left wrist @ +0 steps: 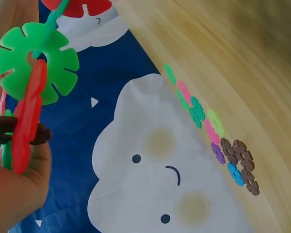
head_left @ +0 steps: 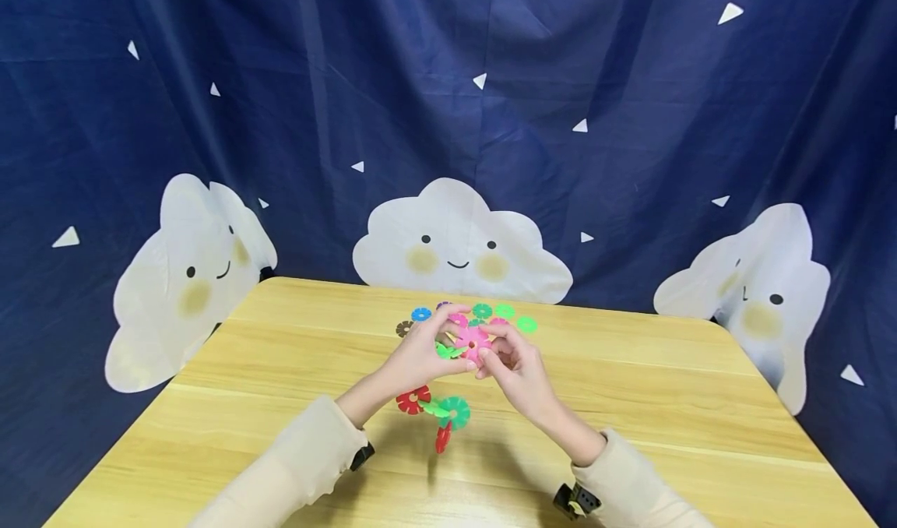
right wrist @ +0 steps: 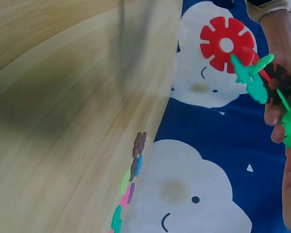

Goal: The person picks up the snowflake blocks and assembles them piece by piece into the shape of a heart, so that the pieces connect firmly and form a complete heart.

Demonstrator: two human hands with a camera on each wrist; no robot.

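In the head view, a pink notched plastic disc [head_left: 480,338] is between my two hands. My left hand [head_left: 426,353] holds its left side, with thumb below and fingers above. The fingers and thumb of my right hand [head_left: 520,374] pinch its right side. A chain of slotted discs hangs by my left hand, with a red disc [head_left: 412,401], a teal disc [head_left: 459,414] and a lower red disc [head_left: 443,438]. The left wrist view shows a green disc [left wrist: 63,68] joined to an edge-on red one [left wrist: 25,131]. A dark brown disc [right wrist: 280,80] sits near the left hand's fingers.
Loose discs lie towards the back of the wooden table [head_left: 631,403], among them a blue one [head_left: 421,315], a brown one [head_left: 404,329], a teal one [head_left: 482,311] and a light green one [head_left: 526,324]. A dark blue curtain [head_left: 420,123] with clouds hangs behind the table.
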